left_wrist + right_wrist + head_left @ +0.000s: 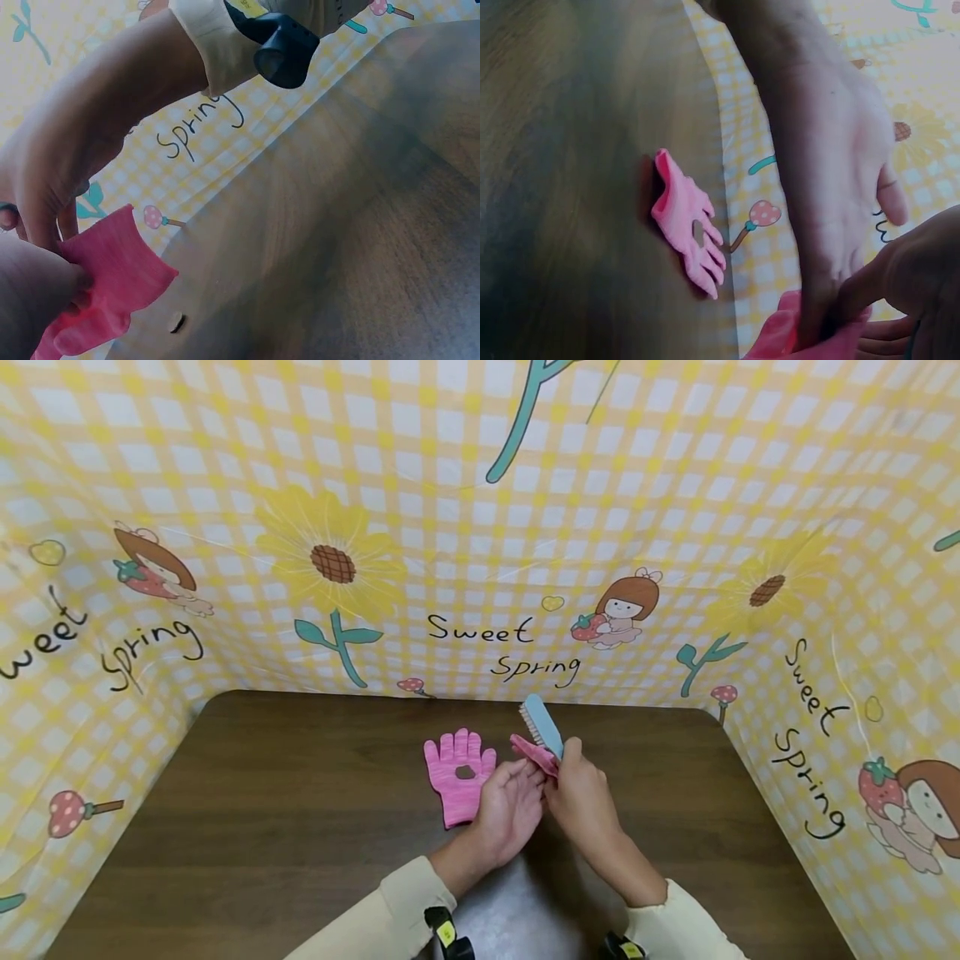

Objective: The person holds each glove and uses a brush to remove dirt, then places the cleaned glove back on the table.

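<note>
My right hand (588,793) grips a light blue brush (543,727) with pale bristles, its head pointing up and away. A crumpled pink knit glove (536,755) sits between the hands, right against the brush. My left hand (510,806) is palm up, its fingers reaching to this glove and its thumb held apart. In the right wrist view its fingertips are hidden by the pink fabric (780,337), with the right thumb close over them. The left wrist view shows the glove's wide cuff (142,247) facing outward. The brush is mostly hidden in both wrist views.
A second pink glove (457,797) lies flat on the brown wooden table (300,793), left of my hands, fingers pointing away. It has a dark brown oval patch (465,772) on its palm. A yellow checked cloth wall (465,568) with printed flowers encloses the back and sides.
</note>
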### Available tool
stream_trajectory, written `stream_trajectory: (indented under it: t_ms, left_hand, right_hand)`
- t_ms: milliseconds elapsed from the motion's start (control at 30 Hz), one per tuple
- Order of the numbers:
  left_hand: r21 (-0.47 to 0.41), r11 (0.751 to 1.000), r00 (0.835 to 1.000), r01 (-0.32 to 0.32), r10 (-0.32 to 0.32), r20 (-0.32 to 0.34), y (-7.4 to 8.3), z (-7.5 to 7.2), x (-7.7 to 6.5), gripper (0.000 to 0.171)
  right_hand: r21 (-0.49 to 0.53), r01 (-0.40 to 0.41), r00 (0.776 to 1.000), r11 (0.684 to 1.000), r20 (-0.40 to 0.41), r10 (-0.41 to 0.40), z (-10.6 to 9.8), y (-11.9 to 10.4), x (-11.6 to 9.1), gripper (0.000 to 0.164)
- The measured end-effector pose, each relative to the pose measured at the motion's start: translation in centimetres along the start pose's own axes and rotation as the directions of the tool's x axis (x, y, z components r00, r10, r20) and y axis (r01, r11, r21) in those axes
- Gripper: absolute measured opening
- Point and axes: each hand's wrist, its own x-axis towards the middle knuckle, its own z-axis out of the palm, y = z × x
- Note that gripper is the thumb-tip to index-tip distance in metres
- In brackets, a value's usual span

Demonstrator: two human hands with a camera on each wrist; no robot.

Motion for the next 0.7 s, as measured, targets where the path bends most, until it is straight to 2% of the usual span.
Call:
stream_trajectory:
  t_ms: [167, 267, 333, 367, 400, 467, 500, 567, 600, 700]
  left_hand:
    - [-0.007, 1.0, 1.0, -0.005, 0.005, 0.03, -0.1, 0.2, 0.2, 0.068]
    - [-0.004, 1.0, 1.0, -0.018, 0.018, 0.011, -0.1, 0.2, 0.2, 0.068]
    - [0.046, 0.998, 0.998, -0.038, 0.04, -0.054, -0.1, 0.2, 0.2, 0.066]
    - [0.084, 0.995, 0.992, -0.047, 0.056, -0.111, -0.1, 0.2, 0.2, 0.065]
    - [0.13, 0.99, 0.981, -0.05, 0.073, -0.178, -0.1, 0.3, 0.2, 0.063]
    - [0.229, 0.973, 0.943, -0.02, 0.095, -0.32, 0.0, 0.2, 0.3, 0.06]
    - [0.261, 0.965, 0.921, 0.007, 0.096, -0.377, 0.1, 0.2, 0.3, 0.06]
    - [0.271, 0.961, 0.885, 0.051, 0.082, -0.458, 0.3, 0.1, 0.3, 0.06]
    - [0.261, 0.963, 0.878, 0.066, 0.068, -0.473, 0.4, 0.0, 0.3, 0.064]
    - [0.182, 0.978, 0.891, 0.1, -0.006, -0.455, 0.8, -0.3, 0.3, 0.058]
  right_hand:
    - [0.003, 0.0, 0.999, 1.0, -0.033, 0.0, -0.1, 0.5, 0.2, 0.034]
    - [0.012, 0.005, 0.999, 1.0, -0.046, -0.005, -0.3, 0.8, 0.4, 0.034]
    - [0.034, 0.008, 0.998, 0.999, -0.06, -0.006, -0.6, 1.0, 0.5, 0.033]
    - [0.054, 0.003, 0.998, 0.999, -0.067, 0.001, -0.8, 1.1, 0.7, 0.032]
    - [0.084, -0.008, 0.998, 0.996, -0.069, 0.014, -1.0, 1.2, 0.8, 0.032]
    - [0.168, -0.062, 0.997, 0.984, -0.045, 0.07, -1.4, 1.4, 1.1, 0.032]
    - [0.213, -0.099, 0.994, 0.972, -0.02, 0.106, -1.7, 1.5, 1.3, 0.033]
    - [0.304, -0.199, 0.98, 0.932, 0.052, 0.193, -2.2, 1.7, 1.6, 0.034]
    - [0.352, -0.245, 0.969, 0.903, 0.085, 0.23, -2.4, 1.9, 1.8, 0.035]
    - [0.498, -0.36, 0.933, 0.789, 0.184, 0.31, -2.8, 2.3, 2.2, 0.033]
